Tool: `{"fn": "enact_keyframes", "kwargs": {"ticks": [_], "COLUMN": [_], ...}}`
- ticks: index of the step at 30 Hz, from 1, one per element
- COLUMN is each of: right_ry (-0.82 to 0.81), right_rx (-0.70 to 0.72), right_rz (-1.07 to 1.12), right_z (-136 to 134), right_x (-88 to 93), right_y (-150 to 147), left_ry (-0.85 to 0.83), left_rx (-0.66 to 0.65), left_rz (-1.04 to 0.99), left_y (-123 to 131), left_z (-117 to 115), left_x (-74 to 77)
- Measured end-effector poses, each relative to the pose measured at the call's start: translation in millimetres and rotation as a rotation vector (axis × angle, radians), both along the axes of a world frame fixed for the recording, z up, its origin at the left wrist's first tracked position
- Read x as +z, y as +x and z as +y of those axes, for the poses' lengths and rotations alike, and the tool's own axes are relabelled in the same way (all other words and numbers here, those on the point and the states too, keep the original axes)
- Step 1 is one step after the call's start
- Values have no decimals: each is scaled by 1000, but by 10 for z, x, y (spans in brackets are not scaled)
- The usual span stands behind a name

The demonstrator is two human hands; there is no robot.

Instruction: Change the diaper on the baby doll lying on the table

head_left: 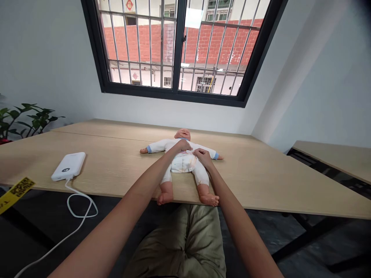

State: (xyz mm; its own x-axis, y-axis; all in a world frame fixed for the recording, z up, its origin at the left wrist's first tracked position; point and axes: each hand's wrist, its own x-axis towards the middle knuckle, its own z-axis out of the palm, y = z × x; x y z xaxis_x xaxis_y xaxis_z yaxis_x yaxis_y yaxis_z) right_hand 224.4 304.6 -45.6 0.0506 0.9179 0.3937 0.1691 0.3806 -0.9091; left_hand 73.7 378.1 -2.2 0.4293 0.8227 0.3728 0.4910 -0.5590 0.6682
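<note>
A baby doll (pixel 182 164) lies on its back on the table, feet toward me at the near edge. It wears a white top with blue cuffs, white leggings and what looks like a white diaper (pixel 182 163) with faint coloured marks. My left hand (pixel 183 145) rests at the doll's belly, its fingers bent down and partly hidden by the hand itself. Close beside it, my right hand (pixel 202 155) has thumb and fingers pinched together at the waist of the diaper. Whatever lies between those fingertips is too small to make out.
On the left of the wooden table (pixel 110 166) lies a white power bank (pixel 69 165), its white cable (pixel 82 216) hanging over the front edge. A potted plant (pixel 31 119) stands at far left. Behind the table is a barred window (pixel 176 50); another table (pixel 333 158) is at right.
</note>
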Motion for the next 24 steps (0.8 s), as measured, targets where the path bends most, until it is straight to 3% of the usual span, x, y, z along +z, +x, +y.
{"fn": "enact_keyframes", "kwargs": {"ticks": [4, 7, 9, 12, 16, 24], "right_ry": [7, 5, 3, -20, -39, -20], "right_rx": [-50, -106, -124, -137, -160, -181], "right_rz": [49, 93, 77, 67, 86, 22], "right_z": [64, 144, 191, 236, 235, 172], "right_x": [-23, -73, -110, -150, -154, -114], "right_y": [20, 39, 48, 56, 59, 51], "left_ry": [-42, 78, 163, 229, 227, 187], "left_rx": [69, 129, 103, 41, 124, 88], "left_rz": [-48, -187, -231, -101, 143, 348], "left_y": [-47, -122, -177, -242, -272, -272], "left_z": [-103, -196, -240, -264, -269, -428], "left_x": [-38, -71, -104, -164, -203, -113]}}
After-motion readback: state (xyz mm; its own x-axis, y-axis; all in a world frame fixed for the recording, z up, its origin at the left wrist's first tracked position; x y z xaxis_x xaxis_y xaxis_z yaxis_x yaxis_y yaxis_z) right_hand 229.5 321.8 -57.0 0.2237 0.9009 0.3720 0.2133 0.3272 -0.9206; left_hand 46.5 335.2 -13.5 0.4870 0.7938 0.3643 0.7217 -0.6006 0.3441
